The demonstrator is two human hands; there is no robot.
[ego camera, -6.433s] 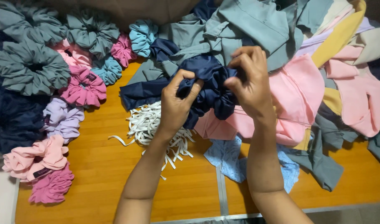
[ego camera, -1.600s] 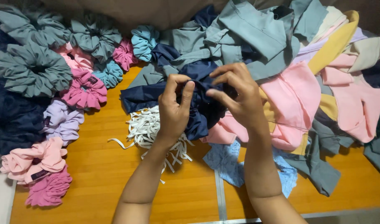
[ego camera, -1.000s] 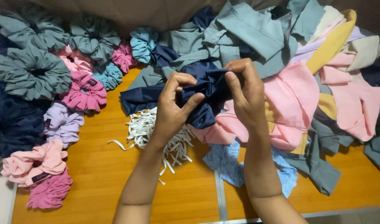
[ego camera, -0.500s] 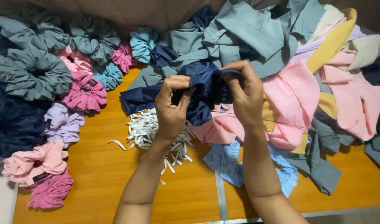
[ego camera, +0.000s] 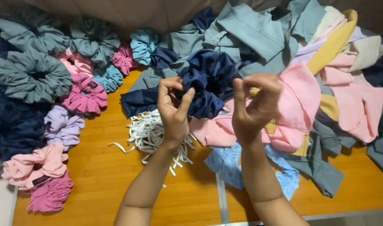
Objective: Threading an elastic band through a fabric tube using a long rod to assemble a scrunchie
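Fingers (ego camera: 181, 98) of the left hand (ego camera: 172, 109) pinch into a navy scrunchie (ego camera: 210, 86), held up over the counter (ego camera: 91, 184).

Left hand grips the bunched navy fabric at its near edge, thumb and fingertips closed on a fold; the right hand (ego camera: 254, 106) sits just beside it, its fingers curled and drawn together, and whether they hold a thread or an elastic end I cannot tell (too fine to see). The scrunchie hangs between the two hands, above a heap of white elastic strips (ego camera: 151, 134) and a pink cloth (ego camera: 283, 113). It looks light, soft and floppy, the satin-like cloth probably a bit slippery, so a firm pinch on a thick gathered fold should hold better than a single layer. Finished scrunchies, a green one (ego camera: 32, 75) among them, lie well apart on the left.
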